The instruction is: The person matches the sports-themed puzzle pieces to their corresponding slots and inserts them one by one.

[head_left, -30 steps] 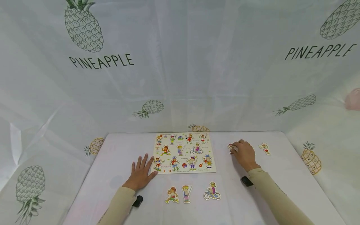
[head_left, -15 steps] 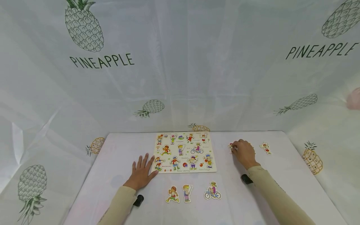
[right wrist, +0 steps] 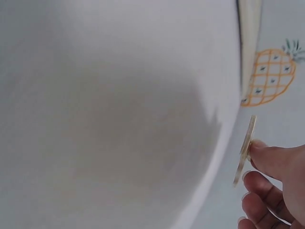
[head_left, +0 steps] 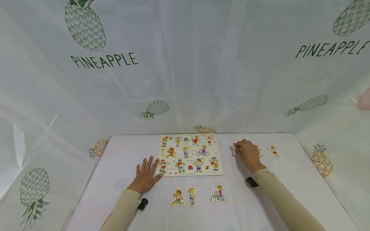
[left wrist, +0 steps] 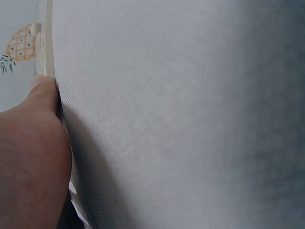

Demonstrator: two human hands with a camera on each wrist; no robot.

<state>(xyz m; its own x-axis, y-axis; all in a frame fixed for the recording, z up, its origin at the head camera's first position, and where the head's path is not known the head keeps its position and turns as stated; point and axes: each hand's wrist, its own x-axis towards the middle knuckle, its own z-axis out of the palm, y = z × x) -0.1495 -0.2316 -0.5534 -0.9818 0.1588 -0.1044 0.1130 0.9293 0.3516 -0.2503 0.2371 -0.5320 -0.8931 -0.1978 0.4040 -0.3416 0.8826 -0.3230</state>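
In the head view my right hand (head_left: pixel 248 154) pinches a small flat puzzle piece (head_left: pixel 233 149) printed with a figure. The right wrist view shows that puzzle piece (right wrist: pixel 249 136) edge-on, lifted above the table at the thumb tip. My left hand (head_left: pixel 145 175) lies palm down with fingers spread, its fingertips at the left edge of the puzzle board (head_left: pixel 219 171). In the left wrist view the left thumb (left wrist: pixel 44 95) reaches the board's edge. Sports figures and printed words cover the board.
Beyond the right hand lie a partly hidden piece (head_left: pixel 259 151) and a racket-player piece (head_left: pixel 273 150). In front of the board are a runner piece (head_left: pixel 178 198), a golfer piece (head_left: pixel 192 196) and a cyclist piece (head_left: pixel 218 194). A pineapple-print sheet (head_left: pixel 185 80) hangs behind the table.
My right hand has raised the puzzle piece and shifted slightly away and left, showing more of the piece behind the hand. The left hand stays in place.
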